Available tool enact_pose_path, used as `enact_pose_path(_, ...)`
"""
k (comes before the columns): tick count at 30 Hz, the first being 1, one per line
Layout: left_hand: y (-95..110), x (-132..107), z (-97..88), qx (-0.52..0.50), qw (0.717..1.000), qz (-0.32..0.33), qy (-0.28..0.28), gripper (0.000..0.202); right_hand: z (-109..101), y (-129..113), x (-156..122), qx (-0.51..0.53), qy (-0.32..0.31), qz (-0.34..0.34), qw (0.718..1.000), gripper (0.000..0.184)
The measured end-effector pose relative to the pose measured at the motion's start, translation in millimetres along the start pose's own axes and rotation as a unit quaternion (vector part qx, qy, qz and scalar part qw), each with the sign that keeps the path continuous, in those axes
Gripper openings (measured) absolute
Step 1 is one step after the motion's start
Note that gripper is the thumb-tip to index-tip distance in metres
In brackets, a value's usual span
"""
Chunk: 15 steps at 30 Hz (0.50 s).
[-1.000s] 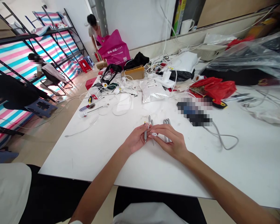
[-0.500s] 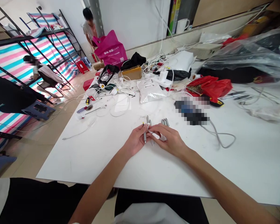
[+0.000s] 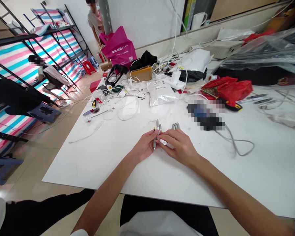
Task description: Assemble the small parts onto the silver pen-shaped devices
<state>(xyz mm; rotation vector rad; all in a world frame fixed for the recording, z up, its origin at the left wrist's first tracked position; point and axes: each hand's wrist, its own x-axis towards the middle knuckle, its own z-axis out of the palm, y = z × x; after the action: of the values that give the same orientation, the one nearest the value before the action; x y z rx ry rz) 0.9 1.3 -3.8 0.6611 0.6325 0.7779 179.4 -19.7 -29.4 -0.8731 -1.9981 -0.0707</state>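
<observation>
My left hand (image 3: 144,147) is closed around a slim grey pen (image 3: 154,143), which stands tip down along the fingers with a small yellow piece at its upper end. Close against it, my right hand (image 3: 181,144) pinches a small white tube (image 3: 163,142), its open end facing me. The fingertips of both hands meet over the white part, so its far end is hidden. Just beyond them, a pair of grey pens (image 3: 158,124) lies on the white table (image 3: 93,164). Several more grey pens (image 3: 176,126) lie side by side past my right knuckles, partly covered by that hand.
A blurred-out dark object (image 3: 206,115) with a grey cable (image 3: 238,140) lies to the right. Screwdrivers (image 3: 88,112), white cables, a white plastic parcel (image 3: 161,93) and a red bag (image 3: 236,90) crowd the back. Other people sit or stand at the far left.
The view has shifted slightly. The white tube in my right hand has turned, showing its round open end more plainly. Both hands keep their grip.
</observation>
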Motion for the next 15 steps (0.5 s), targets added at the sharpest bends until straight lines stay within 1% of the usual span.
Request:
enact_pose_path(4,-2.6,1.1,0.5,0.01,1.0,0.003,-0.007,0.027,-1.1,-0.9,1.7,-0.049,-0.009,-0.016,0.999,0.014)
enact_pose_path(7,-4.9,2.3,0.4,0.015,1.0,0.002,-0.001,0.026,-3.2,-2.9,4.5,-0.084,-0.013,-0.036,0.996,0.013)
enact_pose_path(10,-6.4,3.2,-0.3,0.015,1.0,0.0,0.01,0.026,-5.0,-5.1,7.1,-0.092,-0.021,-0.045,0.995,0.012)
enact_pose_path(15,-6.4,3.5,-0.4,0.014,1.0,-0.005,0.013,0.027,-5.6,-6.3,8.2,-0.089,-0.029,-0.04,0.995,0.009)
